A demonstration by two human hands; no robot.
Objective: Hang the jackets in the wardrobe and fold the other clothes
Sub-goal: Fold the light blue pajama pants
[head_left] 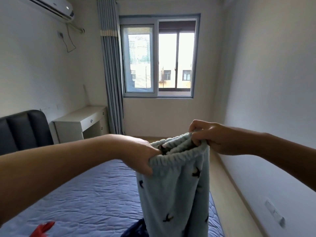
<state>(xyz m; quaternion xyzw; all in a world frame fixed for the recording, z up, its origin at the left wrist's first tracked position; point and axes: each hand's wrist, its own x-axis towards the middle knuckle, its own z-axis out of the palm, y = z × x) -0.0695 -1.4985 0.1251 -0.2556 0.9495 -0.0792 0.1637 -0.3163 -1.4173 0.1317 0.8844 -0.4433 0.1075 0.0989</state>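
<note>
Light blue fleece trousers (172,194) with small dark bird prints hang in the air above the bed, legs pointing down. My left hand (136,154) grips the left side of the elastic waistband, thumb below the rim and fingers inside. My right hand (205,135) pinches the right side of the waistband from above. A dark navy garment (135,228) lies on the bed under the trousers. A red piece of cloth (43,228) shows at the bottom left edge.
The bed (85,194) has a blue quilted cover and a dark padded headboard (22,129) at the left. A white desk (80,124) stands by the grey curtain (112,79) and the window (159,57). A narrow floor strip (229,185) runs along the right wall.
</note>
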